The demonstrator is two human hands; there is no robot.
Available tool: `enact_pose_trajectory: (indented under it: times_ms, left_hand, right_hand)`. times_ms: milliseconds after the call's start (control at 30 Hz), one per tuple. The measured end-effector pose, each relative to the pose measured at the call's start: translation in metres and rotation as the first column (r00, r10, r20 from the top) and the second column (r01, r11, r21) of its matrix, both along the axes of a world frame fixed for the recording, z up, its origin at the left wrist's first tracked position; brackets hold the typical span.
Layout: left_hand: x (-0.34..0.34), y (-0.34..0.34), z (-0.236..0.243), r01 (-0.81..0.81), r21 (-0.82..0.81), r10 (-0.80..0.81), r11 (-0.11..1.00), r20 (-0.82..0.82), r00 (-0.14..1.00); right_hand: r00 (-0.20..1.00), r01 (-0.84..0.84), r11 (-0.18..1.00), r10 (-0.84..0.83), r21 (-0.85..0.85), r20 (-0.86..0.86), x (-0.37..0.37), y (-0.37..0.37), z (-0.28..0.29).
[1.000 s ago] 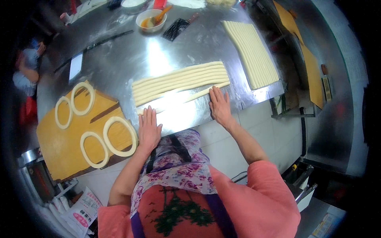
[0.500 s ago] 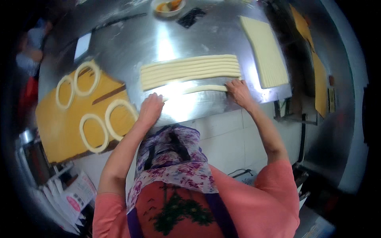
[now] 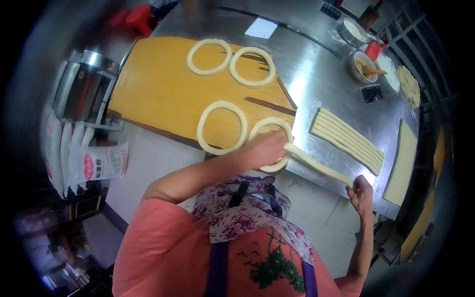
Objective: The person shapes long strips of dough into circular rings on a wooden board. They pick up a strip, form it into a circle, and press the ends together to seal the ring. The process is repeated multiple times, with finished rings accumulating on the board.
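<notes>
Over the surface (image 3: 316,69), along its edge, the left hand (image 3: 269,148) and right hand (image 3: 362,193) are gripping opposite ends of a dough strip (image 3: 321,168), probably limiting sag; farther left, dough rings (image 3: 221,105) are lying on a board (image 3: 163,89).

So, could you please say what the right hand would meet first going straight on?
The right hand would probably meet the nearer row of dough strips, though it may pass above; depth is unclear.
</notes>
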State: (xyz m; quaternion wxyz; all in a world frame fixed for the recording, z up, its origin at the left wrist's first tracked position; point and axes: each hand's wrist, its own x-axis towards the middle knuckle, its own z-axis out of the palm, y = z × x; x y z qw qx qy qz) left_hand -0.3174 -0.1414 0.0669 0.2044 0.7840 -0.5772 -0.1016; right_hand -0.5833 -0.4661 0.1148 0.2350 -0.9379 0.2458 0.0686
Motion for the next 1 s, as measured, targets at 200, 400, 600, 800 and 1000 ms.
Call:
enact_pose_trajectory:
  times_ms: [200,400,600,800,1000]
  left_hand:
    - [0.128,0.188,0.021,-0.499,-0.175,0.476,0.849,-0.158,0.865]
    - [0.17,0.305,-0.027,-0.833,0.087,0.805,0.546,-0.329,0.493]
    - [0.165,0.338,-0.115,-0.866,0.022,0.842,0.5,-0.246,0.48]
    - [0.193,0.307,-0.103,-0.828,0.057,0.83,0.557,-0.067,0.554]
    - [0.214,0.321,-0.101,-0.806,0.061,0.807,0.589,-0.078,0.585]
  right_hand:
    - [0.979,-0.053,0.997,0.039,0.064,0.203,0.189,0.186,0.015]
    - [0.962,0.179,0.954,-0.221,0.239,0.162,0.328,0.359,-0.056]
    - [0.97,-0.089,0.977,0.04,0.196,0.241,0.357,0.435,-0.114]
    - [0.975,-0.181,0.983,0.183,-0.028,0.124,0.392,0.439,-0.108]
    - [0.976,-0.141,0.986,0.153,-0.085,0.158,0.411,0.408,-0.131]
